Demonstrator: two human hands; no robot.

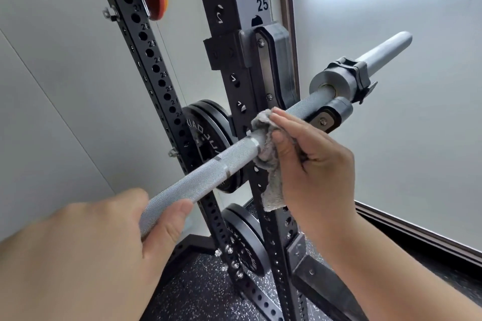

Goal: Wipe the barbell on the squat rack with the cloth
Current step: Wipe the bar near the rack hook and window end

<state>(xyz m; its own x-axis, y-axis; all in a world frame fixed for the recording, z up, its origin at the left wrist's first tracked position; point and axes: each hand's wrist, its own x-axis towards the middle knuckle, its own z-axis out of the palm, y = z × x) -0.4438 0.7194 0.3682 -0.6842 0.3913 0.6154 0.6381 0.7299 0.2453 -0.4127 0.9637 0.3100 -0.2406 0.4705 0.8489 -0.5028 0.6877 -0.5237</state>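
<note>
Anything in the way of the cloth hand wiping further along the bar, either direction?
Yes. Toward the sleeve, the J-hook cradles the barbell just past the cloth that the right hand holds. Toward the near end, the left hand grips the barbell. Between cloth and left hand, nothing sits on it.

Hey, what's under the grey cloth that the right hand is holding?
The barbell runs under the cloth, which the right hand wraps round it. The stretch of bar beneath the cloth is covered and cannot be seen. A loose corner hangs below.
</note>
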